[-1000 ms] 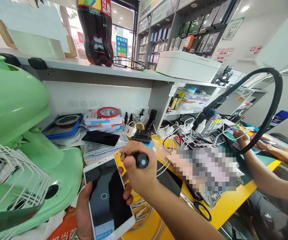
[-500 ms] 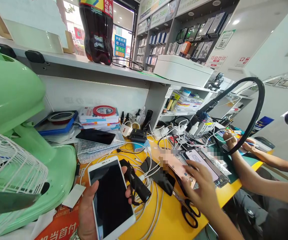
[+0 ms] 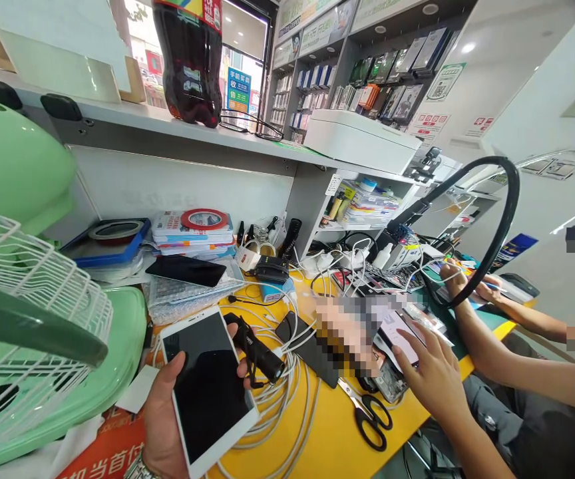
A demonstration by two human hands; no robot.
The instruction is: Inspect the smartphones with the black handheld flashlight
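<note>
My left hand [image 3: 165, 406] grips a large white-framed phone [image 3: 212, 389] with a dark screen, thumb over the near side, fingertips past the far edge. Right by those fingertips is a black flashlight [image 3: 262, 352] with a strap; whether the fingers also hold it I cannot tell. My right hand [image 3: 434, 372] has its fingers spread over a phone with a lit screen [image 3: 397, 329]; contact is unclear. Left of it is a rose-gold panel [image 3: 340, 326], partly blurred. Black-handled scissors [image 3: 372, 422] and a dark phone [image 3: 312, 349] lie between my hands.
White cables [image 3: 287, 406] coil across the yellow table [image 3: 327, 426]. A green fan [image 3: 118, 332] stands at left. Behind are a dark phone on bubble wrap [image 3: 185, 269] and a cola bottle [image 3: 190, 66] on the ledge. A co-worker's arms [image 3: 522, 372] rest at right under a black gooseneck [image 3: 510, 219].
My right hand has moved right, off the rose-gold panel and over the lit phone. The phone and flashlight by my left hand have shifted slightly left. The fan head has turned.
</note>
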